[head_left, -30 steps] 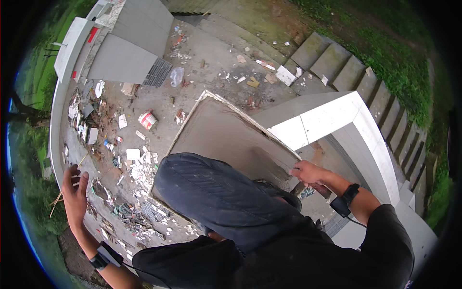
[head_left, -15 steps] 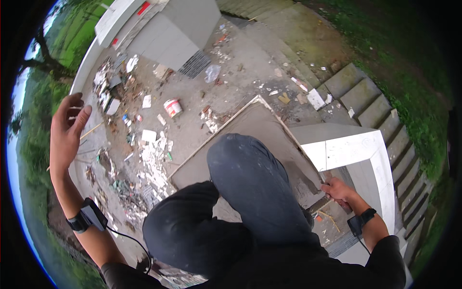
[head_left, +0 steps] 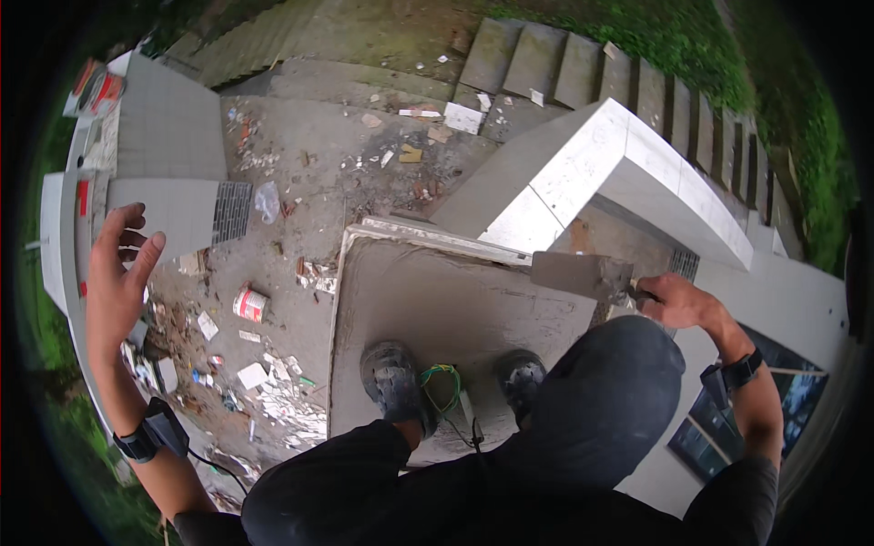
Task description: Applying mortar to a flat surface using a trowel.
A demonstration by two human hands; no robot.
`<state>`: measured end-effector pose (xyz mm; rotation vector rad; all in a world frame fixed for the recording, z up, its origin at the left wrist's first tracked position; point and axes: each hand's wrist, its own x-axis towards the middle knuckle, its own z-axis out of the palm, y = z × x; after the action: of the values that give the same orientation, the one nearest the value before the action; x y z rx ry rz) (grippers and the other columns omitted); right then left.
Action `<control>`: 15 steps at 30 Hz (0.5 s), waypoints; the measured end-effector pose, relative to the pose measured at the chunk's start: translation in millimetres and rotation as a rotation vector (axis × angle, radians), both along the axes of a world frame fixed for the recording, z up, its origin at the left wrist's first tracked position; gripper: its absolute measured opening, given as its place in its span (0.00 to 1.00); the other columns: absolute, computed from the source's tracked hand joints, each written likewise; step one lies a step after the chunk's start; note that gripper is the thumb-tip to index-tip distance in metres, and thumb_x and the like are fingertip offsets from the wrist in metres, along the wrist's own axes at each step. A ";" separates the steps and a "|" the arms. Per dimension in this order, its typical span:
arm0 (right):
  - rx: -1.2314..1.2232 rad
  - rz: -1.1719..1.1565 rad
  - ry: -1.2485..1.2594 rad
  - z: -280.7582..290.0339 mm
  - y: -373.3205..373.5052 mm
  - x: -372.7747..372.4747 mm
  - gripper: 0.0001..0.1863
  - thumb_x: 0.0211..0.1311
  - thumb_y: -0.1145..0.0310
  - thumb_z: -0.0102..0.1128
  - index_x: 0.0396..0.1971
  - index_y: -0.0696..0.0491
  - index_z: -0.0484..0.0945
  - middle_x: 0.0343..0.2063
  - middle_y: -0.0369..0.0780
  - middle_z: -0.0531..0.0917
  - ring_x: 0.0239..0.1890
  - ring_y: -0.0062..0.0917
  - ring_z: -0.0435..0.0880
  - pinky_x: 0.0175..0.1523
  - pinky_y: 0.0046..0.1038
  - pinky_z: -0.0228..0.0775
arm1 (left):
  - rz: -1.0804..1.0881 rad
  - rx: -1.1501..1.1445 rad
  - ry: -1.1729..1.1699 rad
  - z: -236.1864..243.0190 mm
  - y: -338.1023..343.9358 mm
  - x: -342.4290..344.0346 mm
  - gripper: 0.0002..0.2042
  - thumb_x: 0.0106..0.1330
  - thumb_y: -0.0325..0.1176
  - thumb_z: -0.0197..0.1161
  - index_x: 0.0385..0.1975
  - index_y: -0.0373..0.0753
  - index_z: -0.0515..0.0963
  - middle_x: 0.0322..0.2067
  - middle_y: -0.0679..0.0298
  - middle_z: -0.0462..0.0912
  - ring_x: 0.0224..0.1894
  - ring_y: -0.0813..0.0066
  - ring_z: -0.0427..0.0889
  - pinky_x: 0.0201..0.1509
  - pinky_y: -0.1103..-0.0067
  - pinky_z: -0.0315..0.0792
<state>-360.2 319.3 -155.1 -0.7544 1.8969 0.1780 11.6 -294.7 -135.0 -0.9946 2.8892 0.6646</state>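
My right hand (head_left: 676, 300) grips the handle of a trowel (head_left: 566, 272). Its flat rectangular blade, with grey mortar near the handle, lies along the far right edge of a square slab top (head_left: 428, 291) coated in smooth wet mortar. My left hand (head_left: 120, 278) is raised out to the left, holding nothing, fingers loosely curled and thumb apart. Both my dark shoes (head_left: 391, 373) stand on the slab. Between them green and yellow wires (head_left: 444, 387) stick up beside a pale upright piece.
Well below the slab, broken tile pieces (head_left: 282, 400) and a tipped white and red bucket (head_left: 250, 305) lie on the ground. A white-topped wall (head_left: 564, 182) rises beyond the slab's right side. Concrete steps (head_left: 583, 73) and grass lie farther off; another bucket (head_left: 98, 91) stands far left.
My view has swung to the right. The trowel in my right hand has come out from beside my knee to the slab's far right edge. My left hand stays raised and empty.
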 end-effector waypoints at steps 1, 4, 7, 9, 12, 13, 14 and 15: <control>-0.003 -0.037 0.018 12.7 6.5 1.2 0.17 0.62 0.62 0.68 0.37 0.63 0.81 0.30 0.55 0.84 0.37 0.52 0.86 0.42 0.45 0.75 | -0.035 -0.006 0.006 -8.1 -3.7 -29.6 0.22 0.71 0.35 0.70 0.59 0.29 0.77 0.47 0.54 0.83 0.40 0.69 0.82 0.49 0.71 0.78; -0.082 -0.168 0.093 40.8 28.4 19.9 0.14 0.57 0.68 0.72 0.32 0.61 0.78 0.27 0.51 0.82 0.34 0.53 0.84 0.38 0.45 0.73 | -0.245 -0.046 -0.008 -23.5 -5.2 -117.0 0.22 0.70 0.35 0.70 0.58 0.29 0.77 0.46 0.54 0.82 0.40 0.67 0.82 0.48 0.71 0.77; -0.113 -0.194 0.260 48.3 56.8 57.9 0.15 0.52 0.71 0.74 0.37 0.61 0.80 0.28 0.48 0.83 0.34 0.52 0.84 0.37 0.45 0.74 | -0.457 -0.094 -0.015 -38.8 18.1 -186.9 0.22 0.67 0.35 0.71 0.56 0.29 0.76 0.47 0.52 0.81 0.42 0.60 0.82 0.47 0.69 0.77; -0.107 -0.156 0.401 37.4 75.8 92.9 0.17 0.53 0.68 0.75 0.41 0.58 0.83 0.30 0.46 0.83 0.34 0.48 0.85 0.39 0.44 0.78 | -0.587 -0.102 0.014 -48.4 44.7 -213.5 0.21 0.67 0.34 0.70 0.54 0.29 0.76 0.48 0.51 0.80 0.45 0.54 0.82 0.48 0.66 0.77; -0.053 -0.134 0.547 5.6 98.1 139.8 0.18 0.55 0.66 0.74 0.44 0.55 0.83 0.32 0.44 0.81 0.36 0.43 0.86 0.40 0.42 0.79 | -0.735 -0.134 -0.024 -72.0 80.9 -246.6 0.20 0.67 0.33 0.69 0.54 0.29 0.75 0.48 0.50 0.80 0.48 0.50 0.82 0.50 0.65 0.77; -0.044 -0.131 0.591 -4.0 103.1 149.8 0.18 0.55 0.65 0.74 0.45 0.55 0.84 0.33 0.43 0.81 0.37 0.42 0.87 0.40 0.42 0.80 | -0.784 -0.114 -0.030 -81.0 90.7 -253.3 0.21 0.67 0.33 0.70 0.55 0.29 0.76 0.48 0.51 0.79 0.47 0.52 0.81 0.50 0.65 0.77; -0.043 -0.127 0.619 -11.6 107.9 155.0 0.18 0.56 0.65 0.73 0.46 0.55 0.83 0.32 0.43 0.80 0.38 0.41 0.87 0.40 0.42 0.80 | -0.801 -0.094 -0.049 -91.2 99.8 -257.4 0.21 0.67 0.33 0.70 0.55 0.29 0.76 0.48 0.51 0.78 0.46 0.53 0.80 0.50 0.65 0.76; -0.041 -0.120 0.640 -18.5 111.5 159.5 0.18 0.57 0.66 0.73 0.46 0.55 0.83 0.32 0.43 0.80 0.39 0.41 0.87 0.40 0.41 0.80 | -0.781 -0.068 -0.099 -101.1 107.8 -257.3 0.21 0.66 0.33 0.70 0.56 0.30 0.76 0.49 0.51 0.78 0.45 0.54 0.80 0.50 0.66 0.75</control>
<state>-200.7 430.8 -173.6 -0.6523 2.5504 0.3361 -245.8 -187.0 -236.1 0.1380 2.8627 0.4312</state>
